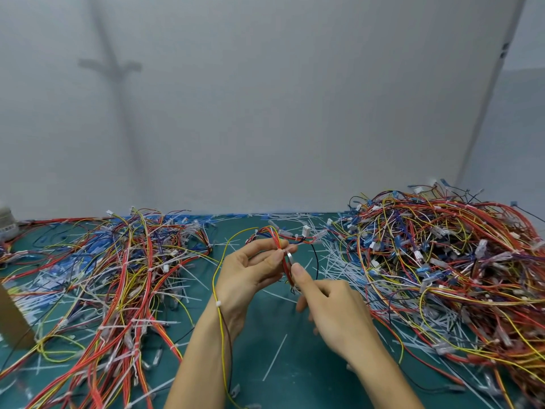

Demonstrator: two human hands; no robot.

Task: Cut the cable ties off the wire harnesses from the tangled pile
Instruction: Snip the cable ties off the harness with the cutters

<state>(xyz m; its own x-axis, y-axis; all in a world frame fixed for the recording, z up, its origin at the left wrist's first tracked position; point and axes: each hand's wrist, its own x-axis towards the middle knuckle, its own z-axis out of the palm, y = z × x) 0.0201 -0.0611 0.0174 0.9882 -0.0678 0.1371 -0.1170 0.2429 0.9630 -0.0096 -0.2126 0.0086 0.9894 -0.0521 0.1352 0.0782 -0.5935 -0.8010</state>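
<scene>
A: Wire harness [290,236], position?
B: Held above the mat's [259,358] bare middle strip, between left pile [118,276] and right pile [442,261].
A: Hands?
B: Left hand [250,270] pinches its red wires; right hand [333,311] grips a small metal tool [288,257] against them.

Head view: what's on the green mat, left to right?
From the left: brown cardboard piece at the edge → left pile of red, yellow and blue wire harnesses → left hand → red wire harness it grips → right hand → larger tangled pile of multicoloured wire harnesses.
</scene>
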